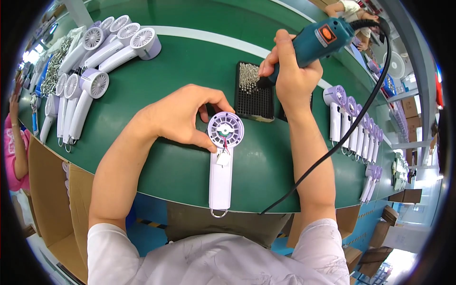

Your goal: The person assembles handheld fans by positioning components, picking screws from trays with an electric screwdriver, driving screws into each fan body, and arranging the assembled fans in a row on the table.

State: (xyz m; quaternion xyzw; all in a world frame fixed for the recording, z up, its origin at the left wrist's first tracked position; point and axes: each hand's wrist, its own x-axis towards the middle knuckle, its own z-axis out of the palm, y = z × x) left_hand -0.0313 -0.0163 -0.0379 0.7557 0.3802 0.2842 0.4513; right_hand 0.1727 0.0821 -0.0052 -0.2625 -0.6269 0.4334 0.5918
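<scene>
A white and lilac handheld fan [221, 178] lies on the green table in front of me, its round head away from me and a metal loop at the near end. My left hand [183, 116] grips the fan's head between thumb and fingers. Inside the open head, red and dark wires run to a small white piece. My right hand [297, 78] is wrapped round a teal electric screwdriver [319, 42] with a black cable. Its tip points down at a black screw tray [255, 102], where many small silver screws stand in the far part of the grid of holes.
Several white and lilac fans [114, 50] lie piled at the far left, and more fans [354, 121] stand in rows on the right. The black cable [349, 135] sweeps across my right forearm. Cardboard boxes [52, 190] are below the table's left edge. Other people work nearby.
</scene>
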